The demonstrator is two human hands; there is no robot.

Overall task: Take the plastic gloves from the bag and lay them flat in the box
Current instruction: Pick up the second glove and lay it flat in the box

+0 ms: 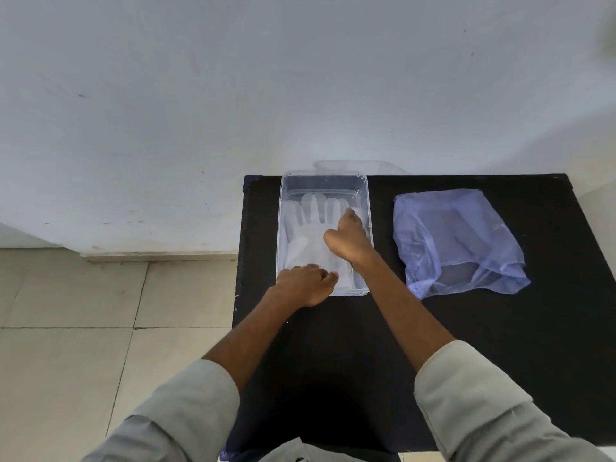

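**A:** Head cam: why were both hands in the clear plastic box (284, 208)?

**B:** Flattening, I'd guess. Left hand (305, 284) pinned the plastic glove (310, 235) cuff, grip curled; right hand (348, 240) pressed near its fingers, holding nothing. The purple bag (456, 238) lay apart on the black counter (466, 328).

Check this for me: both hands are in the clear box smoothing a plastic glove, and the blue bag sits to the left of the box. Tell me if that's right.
One error: the blue bag lies to the right of the clear box, not the left, as the head view shows. The rest holds: the left hand and right hand are in the box on the plastic glove.
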